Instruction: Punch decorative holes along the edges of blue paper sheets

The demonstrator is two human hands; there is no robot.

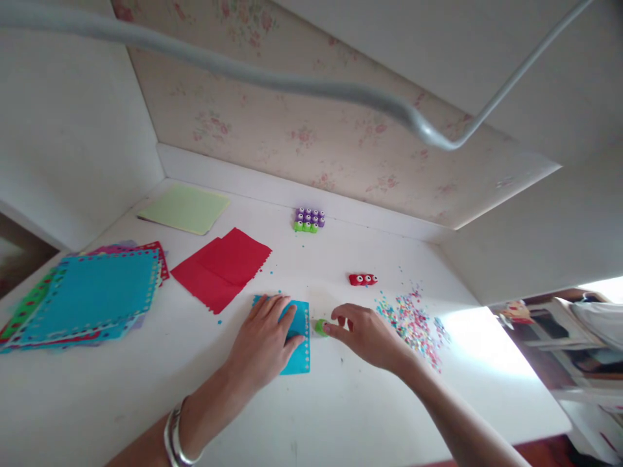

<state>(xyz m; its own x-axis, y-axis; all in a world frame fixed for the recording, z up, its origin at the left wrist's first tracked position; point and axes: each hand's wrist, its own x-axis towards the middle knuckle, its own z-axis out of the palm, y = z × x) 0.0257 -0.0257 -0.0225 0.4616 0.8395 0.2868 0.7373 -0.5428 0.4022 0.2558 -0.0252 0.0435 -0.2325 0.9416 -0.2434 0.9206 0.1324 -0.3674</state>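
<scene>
My left hand (265,338) lies flat with fingers spread on a blue paper square (300,353) whose right edge has a row of punched holes. My right hand (366,334) pinches a small green punch (320,327) at that right edge of the paper. A pair of red punches (363,279) sits just beyond my right hand. A block of purple and green punches (308,220) stands farther back near the wall.
A pile of coloured paper confetti (413,321) lies right of my right hand. Red paper sheets (221,267), a pale green sheet (185,207) and a stack of punched coloured sheets (85,295) lie to the left on the white table (341,415).
</scene>
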